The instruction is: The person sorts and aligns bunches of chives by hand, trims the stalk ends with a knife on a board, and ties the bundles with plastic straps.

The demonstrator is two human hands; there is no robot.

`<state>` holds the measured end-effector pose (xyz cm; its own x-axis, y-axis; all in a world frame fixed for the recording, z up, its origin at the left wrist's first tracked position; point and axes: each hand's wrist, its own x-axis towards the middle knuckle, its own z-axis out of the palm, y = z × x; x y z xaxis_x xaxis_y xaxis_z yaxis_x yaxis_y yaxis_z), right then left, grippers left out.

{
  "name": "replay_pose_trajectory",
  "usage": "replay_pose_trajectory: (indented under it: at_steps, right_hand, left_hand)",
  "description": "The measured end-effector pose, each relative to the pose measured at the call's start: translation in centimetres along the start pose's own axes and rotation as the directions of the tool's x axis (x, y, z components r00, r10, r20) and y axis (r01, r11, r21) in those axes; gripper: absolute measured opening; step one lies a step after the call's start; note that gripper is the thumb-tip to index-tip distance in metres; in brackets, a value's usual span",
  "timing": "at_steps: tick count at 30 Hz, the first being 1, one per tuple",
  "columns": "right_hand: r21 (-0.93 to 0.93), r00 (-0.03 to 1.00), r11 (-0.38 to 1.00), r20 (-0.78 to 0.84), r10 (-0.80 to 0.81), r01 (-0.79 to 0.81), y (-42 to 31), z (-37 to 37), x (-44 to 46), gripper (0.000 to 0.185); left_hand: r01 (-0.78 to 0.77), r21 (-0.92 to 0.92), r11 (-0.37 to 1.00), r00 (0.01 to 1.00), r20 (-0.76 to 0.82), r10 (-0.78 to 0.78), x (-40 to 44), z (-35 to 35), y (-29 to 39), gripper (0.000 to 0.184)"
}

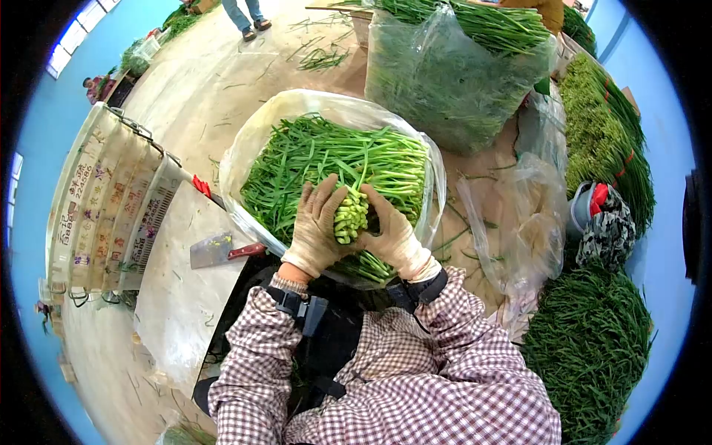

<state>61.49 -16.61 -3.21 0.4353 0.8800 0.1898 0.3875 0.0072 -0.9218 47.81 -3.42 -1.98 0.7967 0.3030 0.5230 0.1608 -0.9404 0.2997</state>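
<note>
My left hand, in a pale work glove, is closed around one side of a bundle of green stalks. My right hand, gloved as well, grips the other side. The pale cut ends of the bundle face up towards me between the fingers. Below and around it, more leafy green stalks fill a container lined with clear plastic, cut ends to the right and leaves to the left. The hands hide the bundle's lower part.
A cleaver with a red-brown handle lies on a pale board at left, near stacked white crates. A bagged load of stalks stands ahead. Loose plastic, a bucket and leafy heaps are at right. Someone's legs show far ahead.
</note>
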Motion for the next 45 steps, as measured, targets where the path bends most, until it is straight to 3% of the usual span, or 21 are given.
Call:
replay_pose_trajectory:
  at_steps: [2, 4, 6, 7, 10, 12, 17, 20, 21, 23, 26, 29, 31, 33, 35, 37, 41, 42, 43, 44, 45]
  right_hand:
    - [0.032, 0.997, 0.997, 0.031, -0.07, 0.069, 1.5, 0.3, 0.7, 0.08]
    - [0.075, 0.993, 0.994, 0.086, -0.086, 0.08, 1.1, 1.2, 1.4, 0.08]
    - [-0.105, 0.982, 0.982, 0.123, -0.146, 0.159, -0.8, 0.8, 2.5, 0.084]
    - [-0.169, 0.976, 0.966, 0.128, -0.177, 0.197, -1.6, 0.6, 3.1, 0.084]
    - [-0.454, 0.973, 0.888, 0.23, 0.035, 0.075, -5.6, -0.4, 5.0, 0.07]
    - [-0.51, 0.959, 0.837, 0.278, -0.06, 0.2, -6.7, -2.0, 5.5, 0.07]
    - [-0.535, 0.952, 0.791, 0.096, -0.29, 0.295, -3.2, -3.7, 5.7, 0.092]
    - [-0.48, 0.927, 0.794, 0.216, -0.306, 0.374, 0.1, 0.1, 7.1, 0.098]
    - [-0.381, 0.929, 0.855, 0.254, -0.27, 0.353, 0.7, 1.8, 7.4, 0.095]
    - [0.209, 0.958, 0.97, 0.228, -0.172, 0.124, 0.5, 4.9, 7.3, 0.091]
    - [0.118, 0.954, 0.957, 0.114, -0.277, 0.264, -1.3, 6.0, 8.1, 0.078]
    - [-0.102, 0.945, 0.962, 0.238, -0.225, 0.255, -2.9, 5.5, 10.0, 0.072]
    - [-0.223, 0.943, 0.953, 0.304, -0.132, 0.205, -4.6, 5.2, 10.9, 0.068]
    - [-0.401, 0.924, 0.905, 0.381, 0.026, 0.14, -6.6, 4.7, 11.5, 0.067]
    - [-0.215, 0.931, 0.956, 0.346, -0.118, 0.201, -5.1, 5.8, 11.8, 0.065]
    - [-0.027, 0.927, 0.963, 0.282, -0.249, 0.267, -4.4, 6.5, 12.1, 0.064]
    - [-0.095, 0.924, 0.953, 0.289, -0.249, 0.286, -7.7, 4.9, 11.3, 0.066]
    - [-0.257, 0.927, 0.929, 0.333, -0.174, 0.267, -8.8, 4.4, 11.2, 0.066]
    - [-0.22, 0.914, 0.925, 0.337, -0.225, 0.309, -9.6, 4.2, 11.2, 0.066]
    - [-0.187, 0.9, 0.916, 0.334, -0.28, 0.355, -10.3, 4.0, 11.2, 0.067]
    - [-0.153, 0.882, 0.904, 0.334, -0.333, 0.399, -10.8, 4.0, 11.2, 0.067]
  left_hand:
    - [-0.019, -0.051, 0.999, 0.998, 0.066, 0.023, 0.5, -0.3, -0.7, 0.102]
    - [0.031, -0.021, 0.999, 0.999, -0.033, -0.032, 0.5, 0.7, -1.6, 0.1]
    - [0.022, -0.029, 0.999, 0.987, -0.158, -0.026, 1.1, 1.4, -2.6, 0.095]
    - [0.027, -0.138, 0.99, 0.978, -0.202, -0.055, 1.2, 1.8, -2.8, 0.087]
    - [0.131, -0.564, 0.815, 0.941, -0.189, -0.282, 0.9, 3.5, -3.2, 0.072]
    - [0.238, -0.738, 0.631, 0.899, -0.078, -0.431, 0.0, 4.1, -3.7, 0.066]
    - [0.183, -0.672, 0.717, 0.89, -0.198, -0.412, 0.2, 2.3, -4.5, 0.063]
    - [0.135, -0.735, 0.664, 0.911, -0.171, -0.374, 0.4, 1.7, -4.5, 0.066]
    - [0.112, -0.734, 0.669, 0.917, -0.184, -0.355, 0.5, 1.5, -4.4, 0.067]
    - [0.066, -0.724, 0.686, 0.923, -0.217, -0.318, 0.6, 0.9, -4.5, 0.07]
    - [0.132, -0.79, 0.598, 0.94, -0.092, -0.328, 0.7, -1.1, -5.9, 0.082]
    - [0.172, -0.755, 0.633, 0.957, -0.025, -0.289, 1.6, -3.1, -7.0, 0.084]
    - [0.164, -0.744, 0.648, 0.972, 0.008, -0.237, 2.1, -3.7, -8.3, 0.081]
    - [0.211, -0.821, 0.53, 0.937, 0.015, -0.35, 2.0, -3.8, -7.5, 0.072]
    - [0.231, -0.826, 0.515, 0.922, 0.017, -0.386, 2.0, -3.8, -7.5, 0.068]
    - [0.233, -0.746, 0.624, 0.913, -0.053, -0.405, 1.9, -4.0, -7.0, 0.065]
    - [0.081, -0.726, 0.683, 0.971, -0.098, -0.22, 3.1, -7.0, -6.2, 0.065]
    - [0.048, -0.756, 0.653, 0.976, -0.102, -0.19, 3.5, -7.9, -5.6, 0.065]
    - [0.011, -0.781, 0.624, 0.982, -0.109, -0.155, 4.0, -8.7, -5.3, 0.064]
    - [0.004, -0.698, 0.717, 0.985, -0.121, -0.124, 4.0, -9.6, -5.1, 0.062]
    - [-0.023, -0.76, 0.649, 0.975, -0.16, -0.153, 3.7, -9.4, -5.0, 0.059]
